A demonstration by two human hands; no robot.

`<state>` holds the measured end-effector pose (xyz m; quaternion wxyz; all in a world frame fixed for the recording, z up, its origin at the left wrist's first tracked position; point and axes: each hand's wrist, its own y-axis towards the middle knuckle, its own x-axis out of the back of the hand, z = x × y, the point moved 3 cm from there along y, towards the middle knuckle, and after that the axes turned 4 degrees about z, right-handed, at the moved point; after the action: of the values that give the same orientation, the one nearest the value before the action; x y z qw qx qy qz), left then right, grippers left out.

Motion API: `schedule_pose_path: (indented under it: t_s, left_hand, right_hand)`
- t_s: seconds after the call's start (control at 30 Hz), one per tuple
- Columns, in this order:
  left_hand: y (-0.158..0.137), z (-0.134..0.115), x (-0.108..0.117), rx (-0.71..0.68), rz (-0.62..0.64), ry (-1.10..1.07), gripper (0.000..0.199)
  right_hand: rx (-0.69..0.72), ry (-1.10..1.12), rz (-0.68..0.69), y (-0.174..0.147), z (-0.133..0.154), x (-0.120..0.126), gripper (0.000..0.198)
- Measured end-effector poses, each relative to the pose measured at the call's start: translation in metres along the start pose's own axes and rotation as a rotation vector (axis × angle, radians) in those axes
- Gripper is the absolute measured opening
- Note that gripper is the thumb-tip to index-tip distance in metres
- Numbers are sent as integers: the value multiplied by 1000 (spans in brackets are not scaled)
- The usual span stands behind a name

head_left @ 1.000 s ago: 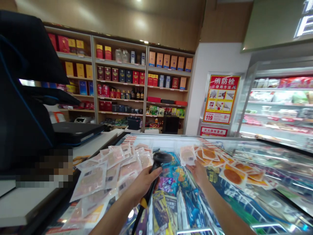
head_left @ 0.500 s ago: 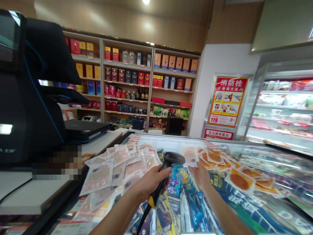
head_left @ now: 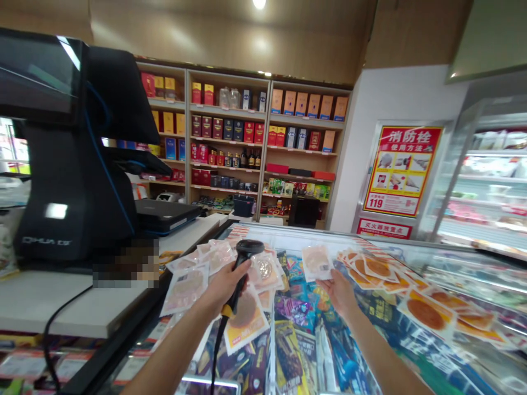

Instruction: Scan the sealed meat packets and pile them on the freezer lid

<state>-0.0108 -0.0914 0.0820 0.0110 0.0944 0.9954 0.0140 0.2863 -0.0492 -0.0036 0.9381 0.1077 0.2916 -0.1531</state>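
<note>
My left hand (head_left: pixel 225 285) is closed round the handle of a black barcode scanner (head_left: pixel 249 248) with a yellow collar near its cable. It is over a spread of flat clear packets (head_left: pixel 186 288) on the freezer's glass top. One packet with an orange printed face (head_left: pixel 247 323) lies under the scanner. My right hand (head_left: pixel 336 289) pinches the lower right corner of a single flat packet (head_left: pixel 317 262), its pale side with a small barcode facing me. Right of that hand, several orange-faced packets (head_left: pixel 376 267) lie fanned out on the glass.
A glass-topped freezer (head_left: pixel 288 232) holds colourful wrapped ice creams (head_left: pixel 294 310). On the left, a black cash register (head_left: pixel 61 208) stands on a white counter (head_left: pixel 61 312), with a cable hanging down. Shelves of boxed bottles (head_left: pixel 230 131) and a red poster (head_left: pixel 403 170) are behind.
My left hand has moved the scanner left, away from the packet in my right hand, and over the pile. The orange-faced packet beneath it now shows plainly. The view has turned slightly left.
</note>
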Motion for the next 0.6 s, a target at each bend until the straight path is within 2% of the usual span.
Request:
schedule_pose_path:
  t_s: [0.2, 0.3, 0.43, 0.6]
  left_hand:
    - [-6, 7, 47, 35, -133, 37, 39]
    - [-12, 9, 60, 20, -160, 16, 39]
    - [-18, 10, 69, 10, -189, -11, 38]
    - [-19, 12, 80, 38, -190, -47, 37]
  right_hand:
    - [-75, 14, 133, -11, -26, -62, 22]
    - [-16, -259, 119, -16, -39, -84, 19]
    - [111, -643, 81, -16, -50, -97, 21]
    - [344, -1121, 168, -14, -60, -110, 28]
